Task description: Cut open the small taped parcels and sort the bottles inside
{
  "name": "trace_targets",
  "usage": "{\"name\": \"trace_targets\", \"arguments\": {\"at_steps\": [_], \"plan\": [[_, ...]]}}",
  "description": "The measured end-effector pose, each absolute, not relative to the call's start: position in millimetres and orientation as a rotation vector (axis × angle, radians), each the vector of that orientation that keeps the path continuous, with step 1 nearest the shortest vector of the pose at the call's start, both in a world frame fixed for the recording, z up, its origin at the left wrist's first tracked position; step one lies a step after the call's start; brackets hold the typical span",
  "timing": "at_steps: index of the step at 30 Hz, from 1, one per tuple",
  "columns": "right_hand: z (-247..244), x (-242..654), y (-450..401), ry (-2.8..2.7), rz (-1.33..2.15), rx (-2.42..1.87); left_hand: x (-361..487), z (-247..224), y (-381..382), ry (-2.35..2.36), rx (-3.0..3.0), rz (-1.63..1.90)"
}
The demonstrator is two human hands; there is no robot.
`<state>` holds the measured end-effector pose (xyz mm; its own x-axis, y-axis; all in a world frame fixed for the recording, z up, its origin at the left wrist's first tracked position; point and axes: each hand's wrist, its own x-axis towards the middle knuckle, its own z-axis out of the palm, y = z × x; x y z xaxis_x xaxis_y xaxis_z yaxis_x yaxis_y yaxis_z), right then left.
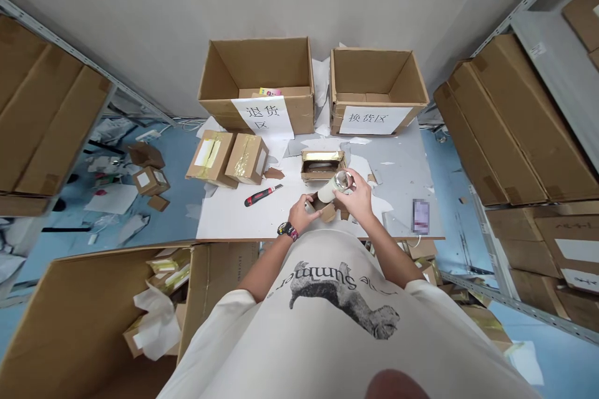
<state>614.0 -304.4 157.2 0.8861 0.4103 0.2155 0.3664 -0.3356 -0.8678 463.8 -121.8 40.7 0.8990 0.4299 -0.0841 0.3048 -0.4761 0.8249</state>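
Near the table's front edge, my right hand [356, 197] is closed round the shiny metallic end of a pale cylindrical container [329, 190], which lies tilted. My left hand [303, 213], with a watch on its wrist, is closed at the lower left end of the container, on something brown and partly hidden there. Just behind the hands stands a small open cardboard box [322, 165]. A red and black utility knife [262, 195] lies to the left with its blade out. Torn brown cardboard [328, 213] is under the container.
Two large open boxes with paper signs stand at the back, one left [262, 68] and one right [378, 72]. Two taped parcels [246, 159] sit on the table's left. A phone [420, 216] lies at the right. A large open carton [93, 299] is at the lower left.
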Motion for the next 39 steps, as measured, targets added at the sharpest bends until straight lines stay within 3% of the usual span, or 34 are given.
{"name": "trace_targets", "arguments": {"at_steps": [8, 18, 27, 30, 36, 39], "plan": [[153.4, 587.4, -289.9, -1.062, 0.177, -1.966, 458.3, 30.1, -107.0, 0.422, 1.986, 0.198], [109.7, 584.3, -288.7, -1.057, 0.653, -2.270, 463.3, 27.0, -91.4, 0.210, 1.861, 0.034], [107.5, 586.5, -291.6, -1.184, 0.654, -2.280, 465.8, 17.7, -81.0, 0.098, 1.780, 0.000], [103.7, 586.4, -296.9, -1.039, 0.693, -2.200, 465.3, 9.7, -84.6, 0.096, 1.708, 0.050], [75.1, 570.7, -299.1, -0.182, 0.634, -1.959, 445.2, 5.8, -98.7, 0.260, 1.527, 0.196], [64.7, 561.4, -304.9, -0.179, 0.631, -1.932, 437.1, 13.0, -100.4, 0.241, 1.607, 0.177]]}}
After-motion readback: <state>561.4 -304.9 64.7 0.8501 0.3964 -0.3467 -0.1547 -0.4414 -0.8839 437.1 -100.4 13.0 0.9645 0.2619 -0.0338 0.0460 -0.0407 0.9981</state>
